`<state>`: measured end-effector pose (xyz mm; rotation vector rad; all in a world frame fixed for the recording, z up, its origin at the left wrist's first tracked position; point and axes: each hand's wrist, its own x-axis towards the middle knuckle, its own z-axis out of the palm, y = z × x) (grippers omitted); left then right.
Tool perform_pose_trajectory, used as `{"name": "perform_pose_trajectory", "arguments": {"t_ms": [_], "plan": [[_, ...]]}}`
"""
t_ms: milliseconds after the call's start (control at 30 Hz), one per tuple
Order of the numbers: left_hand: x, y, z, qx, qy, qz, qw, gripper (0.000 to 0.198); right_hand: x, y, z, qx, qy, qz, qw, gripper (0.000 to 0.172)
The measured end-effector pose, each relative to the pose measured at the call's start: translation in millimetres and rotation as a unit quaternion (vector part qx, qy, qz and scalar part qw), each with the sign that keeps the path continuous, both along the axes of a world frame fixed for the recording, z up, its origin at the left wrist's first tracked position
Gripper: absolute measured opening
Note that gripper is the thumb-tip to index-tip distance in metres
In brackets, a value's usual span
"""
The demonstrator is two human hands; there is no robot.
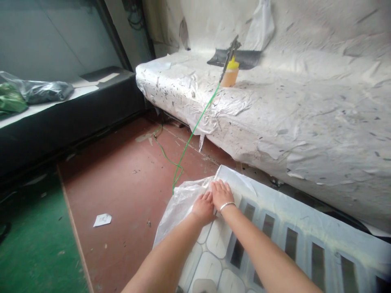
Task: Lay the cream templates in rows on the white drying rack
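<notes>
My right hand (222, 194), with a silver bangle at the wrist, lies with fingers stretched out near the far corner of a pale slotted frame (305, 219). Close beside it, my left hand (204, 208) presses down where a clear plastic sheet (180, 207) meets white rounded pads (207, 266). Its fingers look extended, though partly foreshortened. Neither hand visibly grips anything. The plastic sheet spreads out to the left of my hands over the edge.
Ahead stands a long ledge (275, 106) draped in white, speckled sheeting. On it are a yellow-capped bottle (230, 75) and a dark metal tool (229, 57) with a green hose (195, 126). A paper tag (102, 220) lies on the reddish board (122, 183). Plastic bags (45, 91) rest at left.
</notes>
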<state>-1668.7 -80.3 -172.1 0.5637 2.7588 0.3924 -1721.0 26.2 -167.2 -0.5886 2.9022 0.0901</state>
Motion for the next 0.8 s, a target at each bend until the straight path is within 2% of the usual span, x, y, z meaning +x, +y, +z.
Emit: {"name": "perform_pose_trajectory", "arguments": {"t_ms": [100,167,233,300,367,433,500,567,600,667,767,800], "plan": [[0,4,-0.4,-0.009,0.001,0.002,1.000,0.074,-4,-4,-0.7,0.002,-0.019,0.026,0.999,0.049],[4,3,0.6,-0.018,0.011,-0.005,1.000,0.069,-9,-9,0.4,0.008,-0.025,0.021,0.999,0.048],[16,-7,5.9,-0.017,0.033,-0.032,0.999,0.054,-12,-14,3.7,0.013,-0.035,0.017,0.999,0.048],[39,-33,14.5,0.004,0.052,-0.030,0.998,0.039,-8,-14,7.6,-0.009,-0.047,0.005,0.999,0.048],[75,-74,23.4,0.037,0.055,0.052,0.996,0.033,8,-8,10.1,-0.057,-0.045,-0.017,0.997,0.050],[125,-121,30.8,0.056,0.050,0.186,0.980,0.030,39,4,11.5,-0.104,-0.029,-0.041,0.993,0.051],[185,-160,37.7,0.067,0.035,0.277,0.958,0.024,85,18,13.5,-0.162,-0.022,-0.051,0.985,0.047],[246,-177,44.0,0.059,0.010,0.362,0.930,0.022,142,30,15.8,-0.255,-0.047,-0.063,0.964,0.040],[273,-176,46.3,0.059,-0.020,0.386,0.921,0.023,173,35,16.3,-0.289,-0.083,-0.081,0.950,0.036],[317,-155,48.2,0.081,-0.080,0.397,0.911,0.026,234,39,14.8,-0.311,-0.170,-0.144,0.924,0.029],[348,-103,44.8,0.141,-0.164,0.421,0.881,0.023,303,36,9.2,-0.319,-0.280,-0.230,0.876,0.025],[351,-86,42.8,0.149,-0.177,0.430,0.873,0.032,319,33,8.2,-0.331,-0.297,-0.236,0.864,0.025]]}}
